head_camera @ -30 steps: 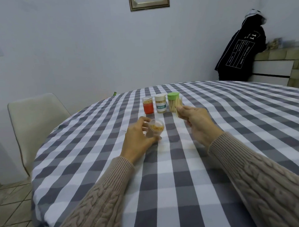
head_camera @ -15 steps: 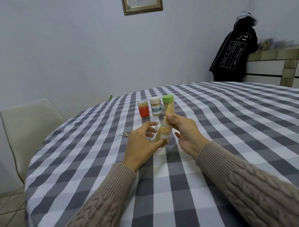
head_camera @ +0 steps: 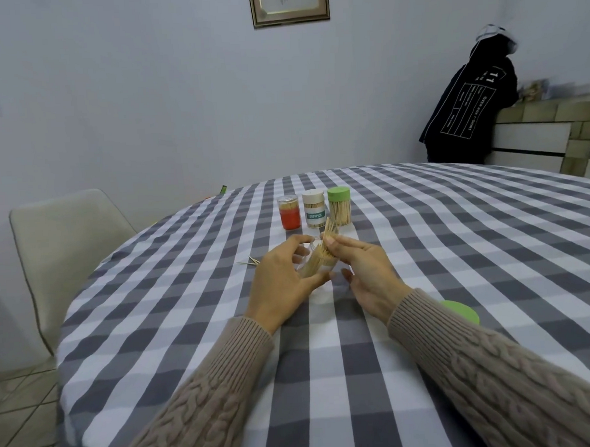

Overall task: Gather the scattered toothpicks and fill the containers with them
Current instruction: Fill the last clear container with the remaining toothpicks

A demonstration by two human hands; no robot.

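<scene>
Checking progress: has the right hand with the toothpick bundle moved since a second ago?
Yes. The right hand brought its toothpicks from beside the green-lidded jar to the clear container.

Three containers (head_camera: 315,213) stand in a row behind both hands, left hand (head_camera: 278,285) left of right hand (head_camera: 368,273), jar (head_camera: 317,263) between them, loose toothpicks (head_camera: 249,261) further left, lid (head_camera: 459,310) right.

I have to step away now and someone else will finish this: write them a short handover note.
Left hand grips a clear container, tilted. Right hand pinches a bundle of toothpicks, feeding it into the container's mouth.
Three filled containers stand in a row behind: red one, labelled white-capped one, green-capped one.
A few loose toothpicks lie on the tablecloth left of the hands; a green lid lies by the right sleeve.
Left: seat the bundle, gather the strays, cap it.
</scene>
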